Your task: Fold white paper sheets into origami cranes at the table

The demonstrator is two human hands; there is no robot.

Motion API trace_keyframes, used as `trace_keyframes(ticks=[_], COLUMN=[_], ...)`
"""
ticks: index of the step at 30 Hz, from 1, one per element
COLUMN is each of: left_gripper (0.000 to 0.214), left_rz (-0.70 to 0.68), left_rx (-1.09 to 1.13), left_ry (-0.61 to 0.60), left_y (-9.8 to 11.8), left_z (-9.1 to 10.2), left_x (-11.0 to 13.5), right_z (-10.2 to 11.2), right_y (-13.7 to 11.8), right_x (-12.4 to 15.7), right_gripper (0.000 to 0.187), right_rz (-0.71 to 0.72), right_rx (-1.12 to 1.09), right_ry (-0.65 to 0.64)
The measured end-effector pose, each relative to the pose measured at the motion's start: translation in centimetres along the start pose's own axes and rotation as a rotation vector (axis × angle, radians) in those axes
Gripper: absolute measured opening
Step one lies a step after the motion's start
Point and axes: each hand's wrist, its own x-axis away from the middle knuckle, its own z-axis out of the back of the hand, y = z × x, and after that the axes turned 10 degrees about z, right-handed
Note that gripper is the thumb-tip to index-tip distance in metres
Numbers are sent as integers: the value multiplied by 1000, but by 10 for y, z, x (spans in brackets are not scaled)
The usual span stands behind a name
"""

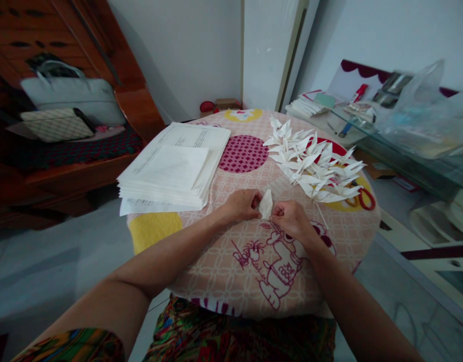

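Observation:
A small folded piece of white paper (266, 203) stands between my two hands on the patterned tablecloth (216, 261). My left hand (242, 204) pinches its left side, fingers closed on it. My right hand (290, 219) is curled and grips its right side. Just beyond the hands, to the right, lies a heap of several finished white folded paper cranes (314, 166). A thick stack of white paper sheets (174, 168) rests at the table's far left.
A wooden bench (76, 166) at the left carries a grey bag (75, 95) and a checked pouch (54, 124). On the right, a glass-topped table (412, 151) bears papers, pens and a plastic bag (423, 110). Grey floor tiles surround the round table.

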Motion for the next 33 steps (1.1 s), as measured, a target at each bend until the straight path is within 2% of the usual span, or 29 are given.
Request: trace_keyframes(ticks=[7, 14, 17, 22, 29, 33], left_gripper=[13, 29, 33, 36, 41, 39], left_rz=[35, 20, 14, -40, -52, 37], left_rx=[98, 581, 712, 836, 1001, 1014], left_ry=[-63, -60, -43, 23, -99, 17], left_y=[0, -17, -23, -30, -28, -21], left_z=[0, 1, 4, 13, 17, 10], left_x=[-1, -4, -7, -10, -10, -10], right_z=[4, 16, 12, -1, -11, -20], right_y=[4, 3, -1, -10, -14, -13], right_x=[-1, -17, -31, -53, -61, -59], right_gripper=[8, 20, 19, 27, 28, 26], right_rz=[-8, -58, -27, -51, -57, -85], right_rx=[-117, -334, -520, -816, -904, -936], right_ry=[-43, -171, -186, -113, -117, -166])
